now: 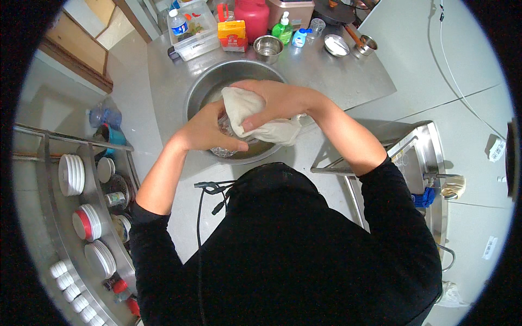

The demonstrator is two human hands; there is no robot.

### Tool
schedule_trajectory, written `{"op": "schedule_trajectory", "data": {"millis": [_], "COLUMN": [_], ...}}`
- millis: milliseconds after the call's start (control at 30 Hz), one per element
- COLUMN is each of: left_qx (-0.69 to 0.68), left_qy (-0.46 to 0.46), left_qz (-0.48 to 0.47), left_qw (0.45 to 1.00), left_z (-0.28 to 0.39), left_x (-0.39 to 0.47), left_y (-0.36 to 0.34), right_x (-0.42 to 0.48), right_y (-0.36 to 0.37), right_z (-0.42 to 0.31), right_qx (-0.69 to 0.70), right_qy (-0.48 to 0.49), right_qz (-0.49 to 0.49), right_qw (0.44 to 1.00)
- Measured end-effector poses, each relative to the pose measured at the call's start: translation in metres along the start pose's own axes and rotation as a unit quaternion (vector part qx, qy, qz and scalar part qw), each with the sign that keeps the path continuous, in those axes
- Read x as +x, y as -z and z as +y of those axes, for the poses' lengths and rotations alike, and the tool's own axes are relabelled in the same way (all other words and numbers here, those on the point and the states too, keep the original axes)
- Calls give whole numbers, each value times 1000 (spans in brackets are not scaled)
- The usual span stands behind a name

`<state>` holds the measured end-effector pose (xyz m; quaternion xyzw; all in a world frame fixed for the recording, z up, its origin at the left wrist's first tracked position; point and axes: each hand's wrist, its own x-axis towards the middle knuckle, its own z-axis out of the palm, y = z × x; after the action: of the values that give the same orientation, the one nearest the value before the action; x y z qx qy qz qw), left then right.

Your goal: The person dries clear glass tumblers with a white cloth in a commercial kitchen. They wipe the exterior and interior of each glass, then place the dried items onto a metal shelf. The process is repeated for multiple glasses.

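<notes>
My left hand (204, 127) grips a piece of patterned glassware (223, 152) above a large stainless steel basin (195, 92). Part of the glass is hidden behind the fingers and a cloth, so its full shape cannot be made out. In my right hand (281, 100) is an off-white cloth (241, 105), pressed against the glassware. One end of the cloth hangs over the near right rim of the basin. Some liquid seems to lie in the basin, though my hands cover much of it.
On the steel table (346, 83) behind the basin stand a steel bowl (268, 48), a green pump bottle (283, 30), a blue bottle (299, 38) and a plastic container (199, 47). Left is a rack (100, 212) with stacked white plates (72, 174); right, a steel sink (433, 148). Cables (212, 188) hang before me.
</notes>
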<state>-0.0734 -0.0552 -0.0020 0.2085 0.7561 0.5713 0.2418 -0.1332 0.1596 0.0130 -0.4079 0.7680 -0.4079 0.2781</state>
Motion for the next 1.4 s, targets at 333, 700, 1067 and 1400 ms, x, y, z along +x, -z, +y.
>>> {"op": "schedule_trajectory", "data": {"millis": [333, 700, 1067, 1400], "left_qx": [-35, -423, -405, -441], "left_qy": [3, 1, 35, 84], "left_qz": [71, 125, 224, 148], "left_qw": [997, 897, 886, 881], "left_z": [-1, -28, -38, -19], "left_x": [11, -1, 0, 3], "left_y": [-2, 1, 10, -5], "right_x": [6, 12, 0, 5], "right_y": [-22, -21, -14, -12], "right_z": [-28, 4, -8, 2], "right_qx": [-284, -108, -221, -202], "right_qy": [-39, -36, 126, 104], "right_qz": [214, 394, 300, 358], "right_qw": [934, 912, 919, 905]}}
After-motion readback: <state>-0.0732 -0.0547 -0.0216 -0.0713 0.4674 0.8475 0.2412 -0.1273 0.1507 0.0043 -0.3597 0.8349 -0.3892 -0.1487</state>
